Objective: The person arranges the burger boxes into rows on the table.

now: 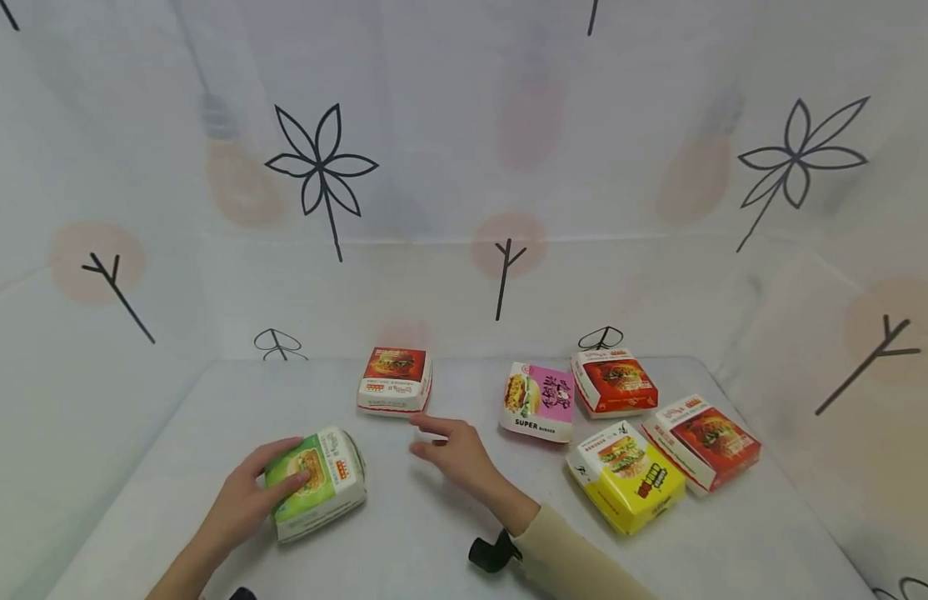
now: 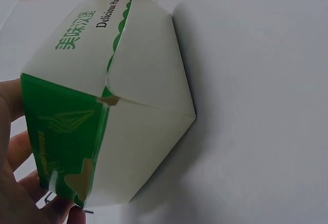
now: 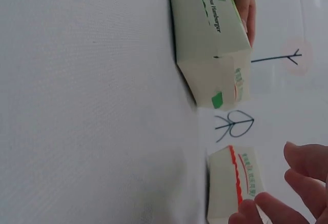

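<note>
In the head view my left hand [image 1: 248, 493] grips a green and white hamburger box [image 1: 317, 483] at the left front, thumb over its top and fingers along its far side. The left wrist view shows the box's [image 2: 128, 106] white lower half close over the table, with fingers [image 2: 20, 149] against its green side. My right hand [image 1: 458, 457] holds nothing; its fingers are spread loosely, pointing left. Just beyond its fingertips stands a red and white hamburger box [image 1: 395, 382]. In the right wrist view, the right hand [image 3: 302, 188] partly covers that box [image 3: 225, 185].
To the right stand a pink "Super Burger" box [image 1: 537, 402], a yellow and white burger box [image 1: 629, 477] and two red and white ones, one at the back [image 1: 616, 383] and one at the far right [image 1: 704, 442]. A patterned white cloth [image 1: 434, 283] rises behind the table [image 1: 404, 550].
</note>
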`<state>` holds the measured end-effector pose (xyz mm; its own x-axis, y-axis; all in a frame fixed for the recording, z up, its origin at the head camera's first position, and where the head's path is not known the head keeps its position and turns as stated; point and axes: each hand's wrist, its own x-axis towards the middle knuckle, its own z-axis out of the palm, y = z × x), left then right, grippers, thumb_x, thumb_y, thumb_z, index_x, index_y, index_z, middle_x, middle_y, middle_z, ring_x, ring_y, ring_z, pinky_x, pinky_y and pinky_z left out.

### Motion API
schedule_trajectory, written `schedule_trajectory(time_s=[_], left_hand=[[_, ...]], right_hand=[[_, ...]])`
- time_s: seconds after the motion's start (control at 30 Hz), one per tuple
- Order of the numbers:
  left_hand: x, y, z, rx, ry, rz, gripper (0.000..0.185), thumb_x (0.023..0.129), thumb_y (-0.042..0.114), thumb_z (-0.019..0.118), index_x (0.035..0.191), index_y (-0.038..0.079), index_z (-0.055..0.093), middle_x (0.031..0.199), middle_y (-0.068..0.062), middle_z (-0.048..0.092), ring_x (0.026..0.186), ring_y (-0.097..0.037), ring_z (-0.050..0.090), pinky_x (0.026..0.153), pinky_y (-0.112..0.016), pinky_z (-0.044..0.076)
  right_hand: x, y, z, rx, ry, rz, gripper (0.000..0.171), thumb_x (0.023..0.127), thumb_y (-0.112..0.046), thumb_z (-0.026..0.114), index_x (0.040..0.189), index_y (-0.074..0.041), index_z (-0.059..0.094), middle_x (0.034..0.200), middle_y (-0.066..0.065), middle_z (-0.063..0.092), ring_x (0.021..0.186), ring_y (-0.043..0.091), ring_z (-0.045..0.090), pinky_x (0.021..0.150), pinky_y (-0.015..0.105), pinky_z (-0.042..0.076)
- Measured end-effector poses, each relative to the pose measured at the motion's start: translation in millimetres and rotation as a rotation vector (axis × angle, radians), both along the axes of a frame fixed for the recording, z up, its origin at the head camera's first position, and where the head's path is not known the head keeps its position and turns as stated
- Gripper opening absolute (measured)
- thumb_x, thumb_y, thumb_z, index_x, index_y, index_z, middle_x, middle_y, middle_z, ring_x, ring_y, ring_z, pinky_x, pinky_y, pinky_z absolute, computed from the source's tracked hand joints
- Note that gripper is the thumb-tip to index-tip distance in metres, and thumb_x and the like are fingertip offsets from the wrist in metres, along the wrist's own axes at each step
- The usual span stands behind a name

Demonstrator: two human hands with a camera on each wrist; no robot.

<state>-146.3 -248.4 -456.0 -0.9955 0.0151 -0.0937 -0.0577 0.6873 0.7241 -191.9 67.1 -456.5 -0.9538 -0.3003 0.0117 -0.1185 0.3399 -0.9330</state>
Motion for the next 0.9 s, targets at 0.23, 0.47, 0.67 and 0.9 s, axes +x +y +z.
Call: schedule_trajectory(time_s=[0.23, 0.47, 0.67, 0.9], left_hand=[[-7.8, 24, -5.0, 0.031, 0.09, -0.054, 0.068, 0.088, 0.052, 0.071, 0.143, 0.016, 0.053, 0.15, -0.015, 0.045, 0.14, -0.041, 0.034, 0.109, -0.066, 0.027], [-14.4, 48, -9.9, 0.077, 0.138, -0.094, 0.062, 0.087, 0.049, 0.073, 0.139, 0.019, 0.058, 0.146, -0.01, 0.049, 0.139, -0.038, 0.038, 0.11, -0.064, 0.028], [-17.7, 66, -11.1, 0.105, 0.146, -0.124, 0.058, 0.087, 0.047, 0.074, 0.137, 0.021, 0.059, 0.145, -0.009, 0.051, 0.137, -0.036, 0.04, 0.109, -0.065, 0.029], [-19.8, 78, -13.8, 0.139, 0.169, -0.167, 0.056, 0.085, 0.043, 0.077, 0.135, 0.023, 0.061, 0.143, -0.007, 0.053, 0.135, -0.034, 0.043, 0.109, -0.063, 0.031]], right_hand=[[2.3, -3, -2.6, -0.014, 0.003, 0.032, 0.04, 0.092, -0.023, 0.073, 0.131, -0.014, 0.067, 0.136, 0.0, 0.061, 0.125, 0.028, 0.057, 0.096, 0.046, 0.052], [2.2, -5, -2.7, -0.011, 0.007, 0.04, 0.04, 0.093, -0.027, 0.072, 0.131, -0.014, 0.067, 0.136, -0.001, 0.062, 0.128, 0.025, 0.055, 0.098, 0.045, 0.05], [2.5, -5, -3.7, -0.012, -0.022, 0.045, 0.043, 0.092, -0.031, 0.072, 0.134, -0.021, 0.065, 0.14, 0.001, 0.058, 0.124, 0.029, 0.057, 0.097, 0.046, 0.051], [0.9, -6, -6.3, 0.003, -0.031, 0.025, 0.045, 0.092, -0.035, 0.073, 0.134, -0.021, 0.065, 0.141, 0.004, 0.057, 0.126, 0.029, 0.056, 0.099, 0.047, 0.049]])
